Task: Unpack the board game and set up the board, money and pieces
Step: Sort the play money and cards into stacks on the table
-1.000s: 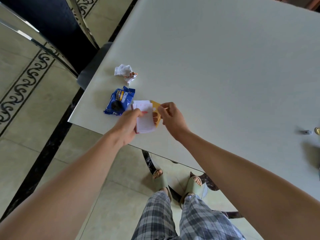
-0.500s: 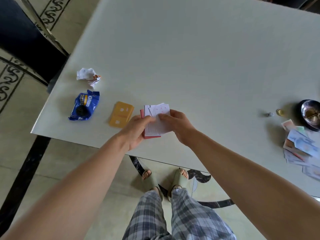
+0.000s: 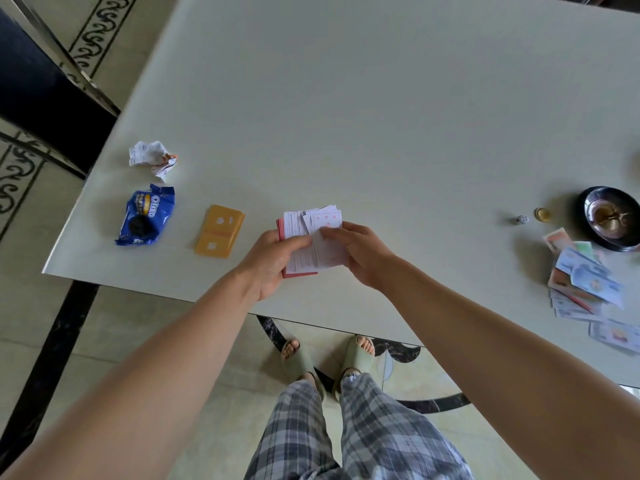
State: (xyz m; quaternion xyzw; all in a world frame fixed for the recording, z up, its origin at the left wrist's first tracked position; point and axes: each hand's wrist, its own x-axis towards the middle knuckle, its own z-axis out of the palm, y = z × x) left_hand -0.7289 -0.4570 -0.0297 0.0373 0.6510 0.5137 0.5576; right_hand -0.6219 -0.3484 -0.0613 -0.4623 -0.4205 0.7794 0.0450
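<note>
Paper cards (image 3: 296,226), red-backed, fanned, left hand (image 3: 270,261) and right hand (image 3: 363,258) grip pinching them

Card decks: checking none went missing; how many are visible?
2: orange deck lying on the table; white deck gripped by left hand and right hand. Others may be hidden.

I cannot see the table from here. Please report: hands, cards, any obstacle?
Left hand and right hand both grip the white cards. Yellow deck lies apart on table. No obstacle near hands.
</note>
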